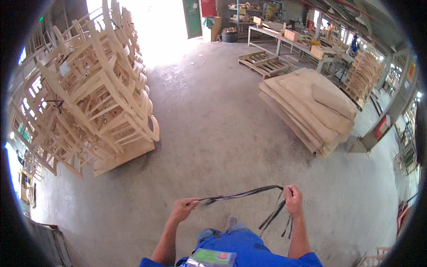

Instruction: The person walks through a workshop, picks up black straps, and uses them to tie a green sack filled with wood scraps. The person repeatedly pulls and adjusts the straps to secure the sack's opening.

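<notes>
Between my two hands stretches a bundle of thin black straps (242, 194), held out in front of my body above the concrete floor. My left hand (183, 209) is closed, pinching one end of it. The fingers of my right hand (293, 200) are wrapped round the other end, and several loose strap ends dangle below that hand. The stretch between the hands runs slightly upward to the right and bows a little.
Tall stacks of bare wooden chair frames (100, 89) stand at the left on a wooden board. To the right lies a pile of plywood sheets (307, 107), with a wooden pallet (264, 62) behind it. Farther back are a long workbench (284, 39) and a bright doorway (164, 26).
</notes>
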Available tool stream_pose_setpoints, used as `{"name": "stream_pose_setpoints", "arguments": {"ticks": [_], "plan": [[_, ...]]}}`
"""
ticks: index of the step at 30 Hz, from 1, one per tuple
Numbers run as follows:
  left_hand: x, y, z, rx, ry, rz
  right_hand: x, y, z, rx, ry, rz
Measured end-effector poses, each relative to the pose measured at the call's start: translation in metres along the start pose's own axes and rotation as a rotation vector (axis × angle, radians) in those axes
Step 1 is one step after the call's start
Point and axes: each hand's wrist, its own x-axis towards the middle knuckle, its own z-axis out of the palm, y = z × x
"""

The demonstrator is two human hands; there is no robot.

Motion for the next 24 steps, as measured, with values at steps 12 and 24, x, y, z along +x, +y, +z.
{"name": "stream_pose_setpoints", "arguments": {"ticks": [12,24], "plan": [[0.425,-0.021,-0.134,-0.467,0.404,-0.429,0.488,-0.08,0.268,0.194,0.022,-0.035],[0.976,0.132,-0.252,-0.006,0.102,0.002,0.846,-0.046,0.376,0.243,0.582,0.274]]}}
